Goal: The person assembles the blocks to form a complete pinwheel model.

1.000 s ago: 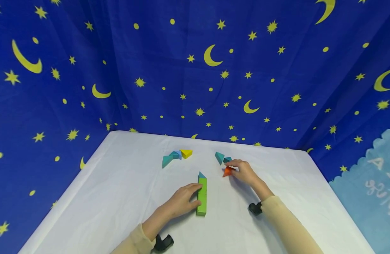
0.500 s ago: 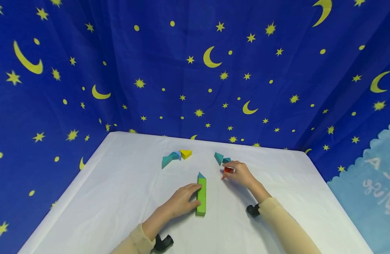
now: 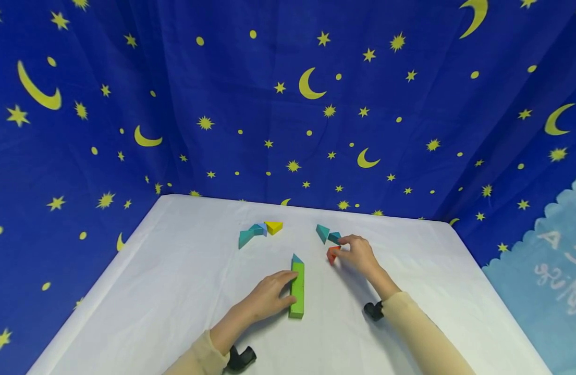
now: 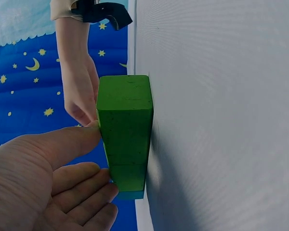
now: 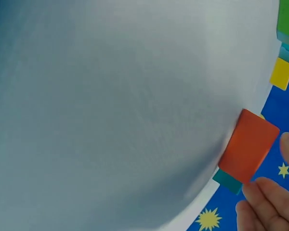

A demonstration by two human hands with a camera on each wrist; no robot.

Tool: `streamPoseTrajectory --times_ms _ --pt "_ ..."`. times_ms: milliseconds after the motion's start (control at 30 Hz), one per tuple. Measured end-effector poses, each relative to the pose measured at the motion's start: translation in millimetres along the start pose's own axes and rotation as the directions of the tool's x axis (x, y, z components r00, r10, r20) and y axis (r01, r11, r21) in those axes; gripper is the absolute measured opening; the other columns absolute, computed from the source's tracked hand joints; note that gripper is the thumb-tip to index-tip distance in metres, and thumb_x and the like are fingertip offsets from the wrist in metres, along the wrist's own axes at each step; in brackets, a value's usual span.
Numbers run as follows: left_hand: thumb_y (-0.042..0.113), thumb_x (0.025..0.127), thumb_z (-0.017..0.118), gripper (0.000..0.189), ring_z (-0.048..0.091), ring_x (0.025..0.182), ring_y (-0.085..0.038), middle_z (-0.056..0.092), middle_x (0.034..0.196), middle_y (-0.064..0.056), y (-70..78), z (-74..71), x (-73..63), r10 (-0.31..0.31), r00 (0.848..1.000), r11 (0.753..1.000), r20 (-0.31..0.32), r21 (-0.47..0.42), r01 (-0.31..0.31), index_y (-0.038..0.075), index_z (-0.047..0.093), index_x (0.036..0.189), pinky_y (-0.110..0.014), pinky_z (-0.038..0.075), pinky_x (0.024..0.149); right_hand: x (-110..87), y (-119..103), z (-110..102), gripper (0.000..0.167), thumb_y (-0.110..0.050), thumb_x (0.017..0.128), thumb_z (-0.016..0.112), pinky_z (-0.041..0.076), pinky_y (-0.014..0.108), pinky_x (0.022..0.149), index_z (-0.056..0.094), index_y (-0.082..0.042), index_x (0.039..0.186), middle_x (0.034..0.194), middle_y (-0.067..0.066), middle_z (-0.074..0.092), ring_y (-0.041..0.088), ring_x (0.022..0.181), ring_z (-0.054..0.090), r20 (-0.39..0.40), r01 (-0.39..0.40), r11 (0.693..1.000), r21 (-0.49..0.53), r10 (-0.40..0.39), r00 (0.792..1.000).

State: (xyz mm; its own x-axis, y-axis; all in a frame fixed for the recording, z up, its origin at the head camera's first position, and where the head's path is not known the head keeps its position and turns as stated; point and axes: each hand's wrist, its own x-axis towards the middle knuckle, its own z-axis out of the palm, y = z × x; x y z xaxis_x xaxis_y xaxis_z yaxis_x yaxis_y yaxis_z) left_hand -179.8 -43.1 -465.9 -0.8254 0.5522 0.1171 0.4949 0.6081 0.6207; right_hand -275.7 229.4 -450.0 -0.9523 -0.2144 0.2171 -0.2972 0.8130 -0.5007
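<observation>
My left hand [image 3: 269, 297] lies against the left side of a long green block [image 3: 297, 299], thumb and fingertips touching it with the fingers loosely extended. A seam crosses the green in the left wrist view, and a small blue triangular block [image 3: 297, 259] sits at its far end. Farther right, my right hand [image 3: 360, 254] pinches an orange triangular block [image 3: 331, 255] between thumb and index finger, low over the table. In the right wrist view the orange block [image 5: 249, 147] shows a flat rectangular face. Two teal triangular blocks [image 3: 322, 233] lie just beyond it.
Toward the back left, teal blocks [image 3: 245, 238], a light blue one and a yellow triangular block [image 3: 274, 227] form a row. White cloth covers the table [image 3: 184, 250]. A blue curtain [image 3: 250, 104] with moons and stars hangs behind and beside it.
The right fingers have turned the orange block, which has shifted slightly left and nearer. My left hand and the green block stay in place.
</observation>
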Motion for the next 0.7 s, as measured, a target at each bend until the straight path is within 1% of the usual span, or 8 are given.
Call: streamPoseTrajectory --times_ms 100,233,367,467,533,600,700 --pt "0.021 0.089 0.067 0.055 0.044 0.126 -0.027 0.049 0.136 -0.014 -0.6 -1.4 0.1 -0.004 1.000 1.000 -0.005 0.001 0.004 0.001 0.048 0.136 -0.041 0.036 0.104 2.5 -1.7 2.2 0.036 -0.021 0.081 0.075 0.045 0.050 0.091 0.068 0.005 0.105 0.105 0.018 0.066 0.038 0.104 0.057 0.042 0.006 1.000 -0.020 -0.005 0.999" --pt "0.021 0.089 0.067 0.054 0.045 0.126 -0.027 0.049 0.136 -0.013 -1.2 -3.4 0.1 -0.001 1.000 1.000 -0.015 0.002 0.001 0.001 0.048 0.135 -0.041 0.036 0.104 5.7 -4.2 4.1 0.035 -0.019 0.080 0.075 0.045 0.051 0.090 0.069 0.004 0.105 0.103 0.016 0.066 0.037 0.104 0.058 0.051 0.041 0.999 -0.023 -0.040 0.998" --pt "0.022 0.089 0.066 0.054 0.045 0.126 -0.027 0.049 0.136 -0.012 -1.4 -5.7 -0.5 -0.008 1.000 1.000 -0.018 0.007 0.008 0.001 0.048 0.136 -0.040 0.036 0.104 9.3 -6.6 6.6 0.037 -0.018 0.080 0.075 0.046 0.050 0.089 0.067 0.004 0.109 0.104 0.015 0.066 0.035 0.103 0.059 0.076 0.105 0.994 0.011 -0.105 0.992" --pt "0.022 0.089 0.067 0.054 0.045 0.126 -0.027 0.050 0.136 -0.013 -2.1 -7.0 -0.9 -0.009 1.000 1.000 -0.017 0.005 0.009 0.001 0.048 0.135 -0.040 0.036 0.104 10.8 -7.7 8.8 0.037 -0.013 0.082 0.072 0.048 0.049 0.089 0.065 0.002 0.115 0.111 0.015 0.064 0.034 0.105 0.058 0.127 0.153 0.987 0.053 -0.158 0.979" --pt "0.022 0.089 0.067 0.054 0.045 0.126 -0.027 0.050 0.136 -0.013 -3.4 -6.4 -0.9 -0.006 1.000 1.000 -0.014 0.002 0.006 0.001 0.048 0.135 -0.040 0.036 0.104 10.0 -8.8 9.7 0.037 -0.012 0.084 0.071 0.048 0.048 0.089 0.064 0.001 0.118 0.115 0.015 0.063 0.034 0.106 0.058 0.149 0.162 0.984 0.074 -0.172 0.974" --pt "0.022 0.088 0.067 0.055 0.045 0.126 -0.027 0.050 0.136 -0.013 -4.0 -4.3 -0.7 -0.007 1.000 1.000 -0.007 -0.004 0.007 0.001 0.048 0.135 -0.040 0.036 0.104 7.0 -9.0 9.9 0.037 -0.015 0.084 0.071 0.049 0.047 0.087 0.064 0.001 0.117 0.115 0.015 0.063 0.035 0.105 0.058 0.141 0.142 0.985 0.094 -0.155 0.978" --pt "0.024 0.089 0.067 0.055 0.044 0.127 -0.026 0.049 0.136 -0.012 -3.6 0.4 0.9 -0.006 1.000 1.000 0.008 -0.002 0.006 0.002 0.048 0.136 -0.039 0.036 0.104 1.5 -6.1 10.5 0.040 -0.022 0.083 0.074 0.050 0.046 0.084 0.066 0.001 0.114 0.109 0.013 0.064 0.034 0.100 0.059 0.101 0.089 0.991 0.096 -0.099 0.990"
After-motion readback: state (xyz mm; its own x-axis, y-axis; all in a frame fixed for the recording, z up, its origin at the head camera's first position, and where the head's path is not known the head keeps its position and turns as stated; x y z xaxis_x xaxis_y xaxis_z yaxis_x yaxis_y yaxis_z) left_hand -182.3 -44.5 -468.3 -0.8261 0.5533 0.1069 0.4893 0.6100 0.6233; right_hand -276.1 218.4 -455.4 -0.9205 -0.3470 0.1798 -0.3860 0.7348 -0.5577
